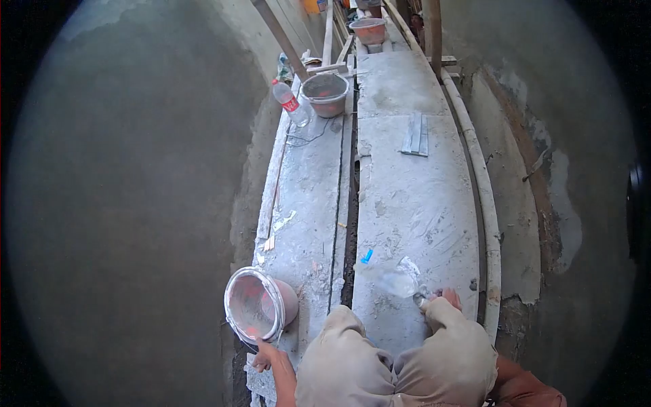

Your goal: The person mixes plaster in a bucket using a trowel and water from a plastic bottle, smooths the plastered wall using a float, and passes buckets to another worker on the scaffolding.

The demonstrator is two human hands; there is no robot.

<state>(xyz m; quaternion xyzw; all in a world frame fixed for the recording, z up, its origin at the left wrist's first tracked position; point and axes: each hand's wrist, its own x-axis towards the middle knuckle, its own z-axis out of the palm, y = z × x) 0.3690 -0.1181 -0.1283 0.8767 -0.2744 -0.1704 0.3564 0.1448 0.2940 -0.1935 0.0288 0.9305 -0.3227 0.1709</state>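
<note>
A bucket (288,302) is tilted at the left edge of the pale boards (407,197), its mouth turned toward the lower left and its inside smeared with grey and orange-red. Its near rim is reached by the left hand (268,355), with one finger laid at the rim beside the thin wire handle; whether the grip is closed around rim or wire cannot be told.

A trowel (399,281) is held by its handle in the right hand (448,298), the blurred blade pointed leftward, low over the right-hand board. Most of that grip is hidden behind the bent knee (451,332), so how far the fingers are curled cannot be seen. Just beyond the blade, a small blue scrap (367,256) is seen on the board.

Farther along, a flat grey metal piece (415,136) is laid on the same board. On the left side, a clear bottle (291,103) with a red cap and label is stood near a second bucket (325,95); a third bucket (369,30) is seen at the far end. The boards are split by a dark lengthwise gap, and their right side is bordered by a long pole (485,203).
</note>
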